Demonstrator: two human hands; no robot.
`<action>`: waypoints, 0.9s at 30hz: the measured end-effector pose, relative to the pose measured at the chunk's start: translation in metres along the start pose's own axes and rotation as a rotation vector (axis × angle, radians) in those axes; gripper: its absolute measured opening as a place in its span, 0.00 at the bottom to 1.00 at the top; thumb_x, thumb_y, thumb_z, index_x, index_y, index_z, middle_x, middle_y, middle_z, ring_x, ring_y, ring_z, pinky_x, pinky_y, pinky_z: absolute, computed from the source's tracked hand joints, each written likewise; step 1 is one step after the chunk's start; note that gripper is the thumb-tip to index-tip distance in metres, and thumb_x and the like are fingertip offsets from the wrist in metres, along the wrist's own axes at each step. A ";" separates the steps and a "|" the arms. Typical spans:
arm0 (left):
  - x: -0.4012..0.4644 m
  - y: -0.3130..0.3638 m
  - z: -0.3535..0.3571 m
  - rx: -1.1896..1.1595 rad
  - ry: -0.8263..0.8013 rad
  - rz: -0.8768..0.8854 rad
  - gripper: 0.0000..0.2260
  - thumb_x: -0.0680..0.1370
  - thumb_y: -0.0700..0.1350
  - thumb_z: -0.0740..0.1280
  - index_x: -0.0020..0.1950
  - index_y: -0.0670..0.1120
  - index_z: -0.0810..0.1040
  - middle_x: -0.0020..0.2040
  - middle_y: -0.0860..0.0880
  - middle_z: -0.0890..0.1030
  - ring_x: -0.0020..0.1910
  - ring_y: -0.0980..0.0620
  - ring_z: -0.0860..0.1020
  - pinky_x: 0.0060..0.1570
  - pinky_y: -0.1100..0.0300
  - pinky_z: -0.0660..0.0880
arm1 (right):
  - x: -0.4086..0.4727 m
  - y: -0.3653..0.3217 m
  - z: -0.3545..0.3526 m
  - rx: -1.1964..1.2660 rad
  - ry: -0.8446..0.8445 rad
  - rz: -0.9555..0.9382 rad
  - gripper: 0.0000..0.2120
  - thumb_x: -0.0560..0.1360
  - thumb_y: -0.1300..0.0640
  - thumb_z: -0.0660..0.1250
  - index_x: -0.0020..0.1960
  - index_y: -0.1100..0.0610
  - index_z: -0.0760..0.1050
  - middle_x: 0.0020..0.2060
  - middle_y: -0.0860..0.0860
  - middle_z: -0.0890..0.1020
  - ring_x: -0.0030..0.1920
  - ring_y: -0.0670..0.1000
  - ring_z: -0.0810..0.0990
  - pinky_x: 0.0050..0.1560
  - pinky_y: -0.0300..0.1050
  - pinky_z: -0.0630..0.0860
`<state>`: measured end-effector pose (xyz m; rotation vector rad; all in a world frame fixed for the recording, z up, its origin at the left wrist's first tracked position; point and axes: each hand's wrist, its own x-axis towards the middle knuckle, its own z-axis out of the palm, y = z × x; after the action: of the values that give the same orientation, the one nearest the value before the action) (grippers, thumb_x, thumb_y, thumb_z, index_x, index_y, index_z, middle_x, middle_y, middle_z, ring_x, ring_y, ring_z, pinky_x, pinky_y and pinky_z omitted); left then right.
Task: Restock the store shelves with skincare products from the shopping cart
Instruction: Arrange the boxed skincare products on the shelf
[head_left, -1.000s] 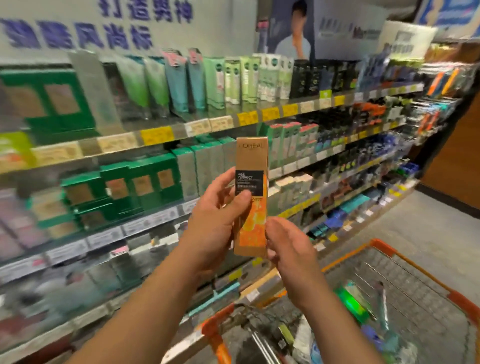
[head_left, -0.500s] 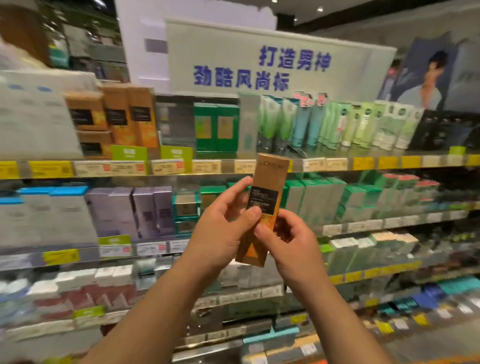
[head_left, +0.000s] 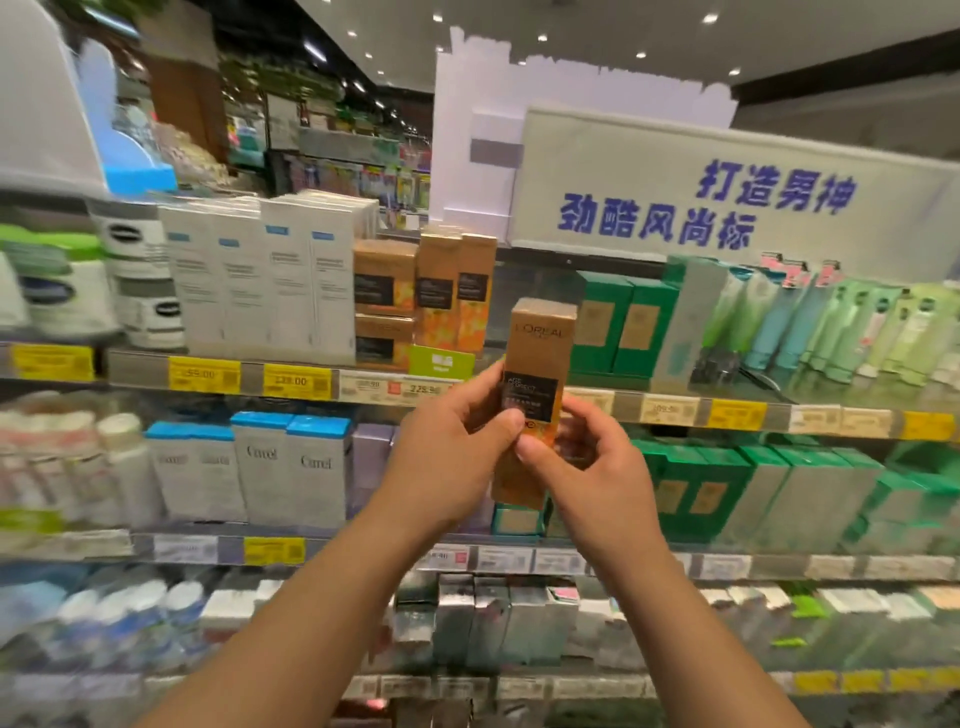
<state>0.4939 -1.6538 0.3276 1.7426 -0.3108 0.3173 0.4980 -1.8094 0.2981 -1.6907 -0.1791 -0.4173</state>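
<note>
I hold a tall gold-orange L'Oreal box (head_left: 540, 343) upright in front of the shelves. My left hand (head_left: 452, 457) grips its left side, thumb across the black label. My right hand (head_left: 587, 467) pinches its lower right part. Matching gold boxes (head_left: 452, 291) stand on the top shelf (head_left: 291, 382), up and to the left of the held box. A bare gap in the row lies between them and the green boxes (head_left: 623, 317). The shopping cart is out of view.
White boxes (head_left: 270, 270) and white jars (head_left: 140, 270) fill the top shelf's left. Green tubes (head_left: 831, 327) stand at its right. Blue-topped white boxes (head_left: 291, 467) and green boxes (head_left: 727, 488) occupy the second shelf. A sign with blue characters (head_left: 706, 208) rises above.
The view has swung left and up, away from the cart, to the upper shelves. Both hands still hold the box, now raised in front of the top shelf's price rail.
</note>
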 end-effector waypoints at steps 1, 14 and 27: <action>0.006 0.000 -0.005 0.026 0.010 0.017 0.20 0.82 0.41 0.68 0.68 0.64 0.78 0.55 0.66 0.85 0.57 0.66 0.81 0.60 0.60 0.77 | 0.006 -0.003 0.005 -0.013 -0.002 -0.012 0.21 0.73 0.56 0.78 0.63 0.44 0.79 0.47 0.44 0.86 0.47 0.42 0.83 0.48 0.36 0.81; 0.097 0.011 -0.036 0.208 0.116 0.120 0.19 0.83 0.49 0.66 0.74 0.58 0.76 0.65 0.62 0.81 0.62 0.68 0.77 0.67 0.60 0.75 | 0.106 -0.019 0.033 -0.002 0.029 -0.142 0.22 0.73 0.55 0.79 0.65 0.48 0.79 0.49 0.46 0.85 0.48 0.43 0.84 0.45 0.35 0.80; 0.168 0.037 -0.071 0.559 0.388 0.399 0.18 0.84 0.46 0.63 0.75 0.53 0.74 0.65 0.57 0.80 0.65 0.59 0.76 0.69 0.55 0.73 | 0.177 -0.011 0.045 -0.061 0.012 -0.153 0.20 0.73 0.49 0.78 0.62 0.42 0.76 0.58 0.42 0.81 0.54 0.40 0.80 0.50 0.36 0.78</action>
<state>0.6327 -1.5973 0.4384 2.1006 -0.3010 1.1011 0.6646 -1.7841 0.3689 -1.7402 -0.2907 -0.5515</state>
